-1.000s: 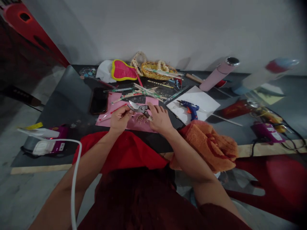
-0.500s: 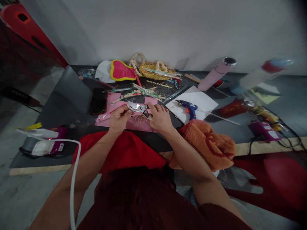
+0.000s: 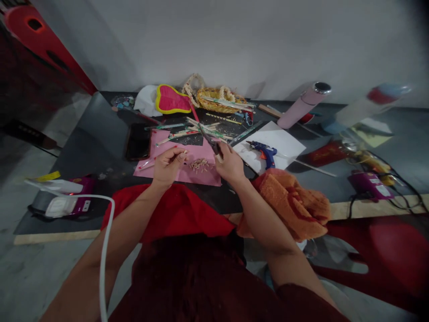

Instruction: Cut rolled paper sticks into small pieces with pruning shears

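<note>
Right hand [image 3: 229,166] clamped round the shears [image 3: 209,139], blades angled away, presumably sparing the other fingers; left hand [image 3: 165,167] pinched together on a small pale piece [image 3: 185,152]; short cut pieces [image 3: 199,165] heaped between the hands on pink paper [image 3: 182,175], likely keeping them gathered off the dark counter [image 3: 83,147].

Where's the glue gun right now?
Head view, right of centre: the glue gun lies on the white sheet, just beyond the orange cloth and right of the right hand.
</note>
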The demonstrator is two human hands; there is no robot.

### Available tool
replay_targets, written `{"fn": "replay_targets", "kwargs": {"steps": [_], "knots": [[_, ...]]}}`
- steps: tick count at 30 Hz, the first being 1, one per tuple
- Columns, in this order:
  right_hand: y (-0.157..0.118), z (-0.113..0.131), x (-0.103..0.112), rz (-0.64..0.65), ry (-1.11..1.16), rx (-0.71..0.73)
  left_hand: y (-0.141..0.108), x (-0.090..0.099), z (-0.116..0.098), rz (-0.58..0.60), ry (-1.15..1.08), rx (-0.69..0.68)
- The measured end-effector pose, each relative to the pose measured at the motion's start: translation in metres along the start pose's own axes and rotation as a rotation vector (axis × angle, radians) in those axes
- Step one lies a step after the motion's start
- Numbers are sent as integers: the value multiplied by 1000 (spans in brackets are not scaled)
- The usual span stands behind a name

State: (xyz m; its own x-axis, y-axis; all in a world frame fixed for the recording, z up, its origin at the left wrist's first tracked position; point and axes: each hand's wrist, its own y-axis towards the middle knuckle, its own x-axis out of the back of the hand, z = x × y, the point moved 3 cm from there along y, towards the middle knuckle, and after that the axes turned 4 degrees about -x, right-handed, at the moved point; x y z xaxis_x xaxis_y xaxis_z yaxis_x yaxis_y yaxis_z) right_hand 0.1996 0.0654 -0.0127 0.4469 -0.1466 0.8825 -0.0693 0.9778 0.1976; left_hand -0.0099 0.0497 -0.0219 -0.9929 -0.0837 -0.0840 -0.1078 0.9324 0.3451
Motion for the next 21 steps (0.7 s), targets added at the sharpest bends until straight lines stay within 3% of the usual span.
{"fn": "replay_targets", "kwargs": {"steps": [7, 13, 21], "knots": [[11, -33, 5, -24, 2, -155, 0, -3, -2, 66, 67, -15], [12, -40, 1, 71, -111, -199, -2, -3, 2, 142, 169, -29], [12, -42, 2, 47, -156, -187, -2, -4, 2, 163, 188, -30]]}}
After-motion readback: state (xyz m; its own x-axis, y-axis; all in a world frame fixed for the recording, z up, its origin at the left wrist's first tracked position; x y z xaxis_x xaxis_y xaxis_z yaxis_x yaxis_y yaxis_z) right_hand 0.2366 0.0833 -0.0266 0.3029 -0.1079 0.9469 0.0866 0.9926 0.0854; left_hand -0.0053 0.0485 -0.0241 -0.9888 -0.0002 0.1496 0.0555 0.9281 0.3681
